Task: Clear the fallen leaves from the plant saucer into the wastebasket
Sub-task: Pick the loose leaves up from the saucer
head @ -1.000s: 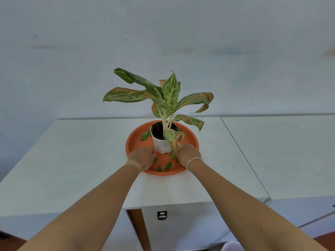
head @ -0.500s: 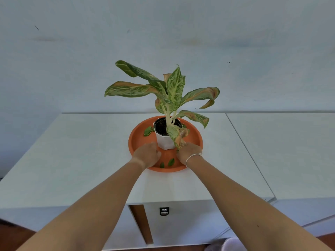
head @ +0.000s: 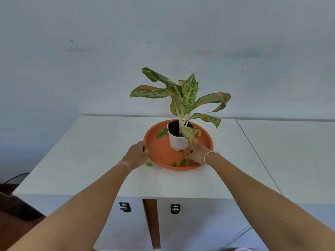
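An orange plant saucer sits on a white table and holds a white pot with a variegated plant. Small green fallen leaves lie in the saucer behind the pot on the left and near the front rim. One leaf lies on the table just outside the rim. My left hand is curled against the saucer's left rim. My right hand rests inside the saucer at the front right, its fingertips pinched on a leaf. No wastebasket is clearly in view.
A second white table joins on the right. The wall stands close behind the plant. Two drawer locks face me under the table edge. A pale rounded object peeks in at the bottom edge.
My left hand has left the pot's side and moved out to the saucer's left rim. One leaf now lies on the table outside the saucer. My right hand stays by the front leaves.
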A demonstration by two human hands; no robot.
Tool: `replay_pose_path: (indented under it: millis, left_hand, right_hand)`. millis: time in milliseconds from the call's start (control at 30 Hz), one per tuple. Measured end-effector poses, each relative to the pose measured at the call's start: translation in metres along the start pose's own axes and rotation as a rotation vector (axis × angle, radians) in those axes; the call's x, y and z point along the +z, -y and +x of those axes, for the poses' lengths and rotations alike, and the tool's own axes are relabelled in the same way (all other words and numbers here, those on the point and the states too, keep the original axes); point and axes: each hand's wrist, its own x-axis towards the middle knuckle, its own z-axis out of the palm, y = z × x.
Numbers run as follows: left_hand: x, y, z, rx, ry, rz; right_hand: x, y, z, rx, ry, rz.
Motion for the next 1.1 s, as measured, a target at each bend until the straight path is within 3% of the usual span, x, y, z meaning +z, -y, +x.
replay_pose_path:
  millis: [333, 467, 567, 667, 767, 1100]
  left_hand:
    - [0.016, 0.021, -0.011, -0.016, 0.182, 0.247]
    - [0.022, 0.026, -0.008, 0.025, 0.173, 0.283]
    - [0.024, 0.029, -0.007, 0.038, 0.144, 0.323]
    - [0.025, 0.027, -0.009, 0.037, 0.132, 0.364]
    - [0.024, 0.023, -0.011, 0.036, 0.141, 0.402]
    - [-0.002, 0.016, -0.004, -0.152, 0.042, 0.059]
  right_hand:
    - [0.016, 0.016, 0.005, 0.029, 0.044, -0.214]
    - [0.016, 0.013, 0.018, 0.052, 0.032, -0.184]
    - [0.025, -0.008, 0.054, 0.094, -0.137, -0.173]
    - [0.022, 0.013, 0.021, 0.078, -0.016, -0.207]
    - [0.027, 0.022, 0.010, 0.048, -0.022, -0.238]
    - [0.027, 0.027, 0.013, -0.044, 0.038, -0.285]
